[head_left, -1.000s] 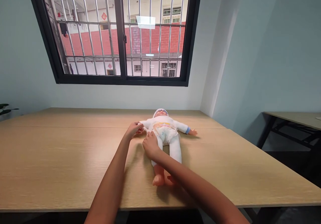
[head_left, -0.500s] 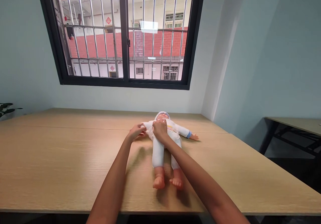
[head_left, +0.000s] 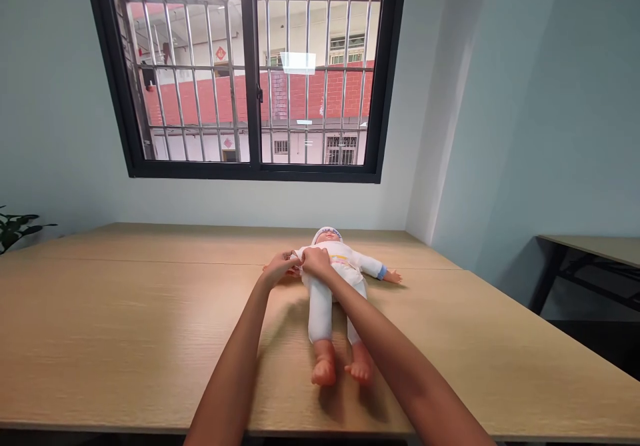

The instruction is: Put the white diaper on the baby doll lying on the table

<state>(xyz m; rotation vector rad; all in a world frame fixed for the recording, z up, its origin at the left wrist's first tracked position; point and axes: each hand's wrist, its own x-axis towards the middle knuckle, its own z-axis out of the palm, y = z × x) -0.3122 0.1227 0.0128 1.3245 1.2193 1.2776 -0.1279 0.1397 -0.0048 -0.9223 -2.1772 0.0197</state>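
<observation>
A baby doll (head_left: 321, 309) in a white top, white trousers and a patterned cap lies on its back, with its bare feet toward me. At the left side of its chest my left hand (head_left: 281, 267) pinches the edge of the doll's top (head_left: 342, 258). My right hand (head_left: 316, 262) is closed on the same cloth, fingertips close to those of the left. My hands partly cover the doll's arm on that side. The other arm, with a blue cuff, stretches out to the right.
The doll rests on a wide wooden table (head_left: 150, 339). Behind it is a barred window (head_left: 255, 169) with a black frame. A plant (head_left: 20, 227) shows at the left edge, and another table (head_left: 595, 249) stands at the right.
My left hand has moved right, bringing its fingertips up to my right hand at the doll's top. The whole view has shifted slightly; the doll lies as before.
</observation>
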